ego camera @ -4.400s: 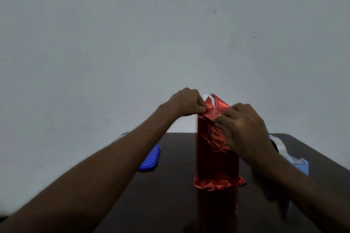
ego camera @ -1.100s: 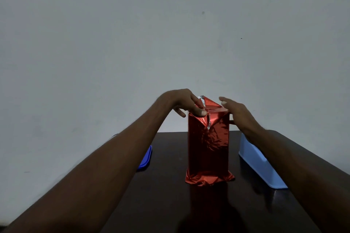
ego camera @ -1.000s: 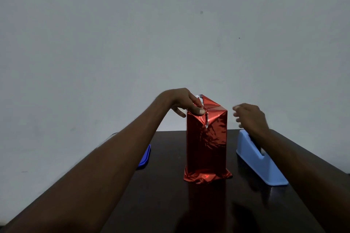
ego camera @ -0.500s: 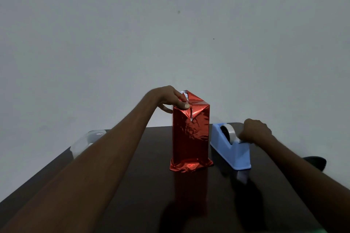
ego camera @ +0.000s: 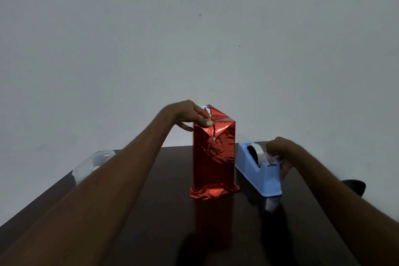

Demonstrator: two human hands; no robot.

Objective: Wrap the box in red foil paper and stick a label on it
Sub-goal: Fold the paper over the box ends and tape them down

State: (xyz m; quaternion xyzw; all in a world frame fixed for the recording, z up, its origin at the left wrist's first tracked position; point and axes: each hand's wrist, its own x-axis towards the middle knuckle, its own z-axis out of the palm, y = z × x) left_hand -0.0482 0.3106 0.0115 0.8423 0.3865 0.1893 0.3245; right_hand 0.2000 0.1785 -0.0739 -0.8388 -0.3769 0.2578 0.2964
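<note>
A plain grey wall (ego camera: 194,39) rises behind a dark, glossy desk (ego camera: 168,218). Near the middle of the desk stands the tall box (ego camera: 212,157), upright and wrapped in red foil paper (ego camera: 218,191), whose loose lower edge crumples out on the desk around the base. The left hand (ego camera: 190,115) rests on the box's top left corner, thumb pressing the folded foil flap against the front face while the fingers curl over the top. Just beside the box on its right sits a light blue tape dispenser (ego camera: 259,170) with a roll of tape (ego camera: 255,154). The right hand (ego camera: 280,153) is over the dispenser's near end, fingers pinched together on the clear tape end there. A clear plastic container (ego camera: 92,164) lies at the desk's far left edge.
</note>
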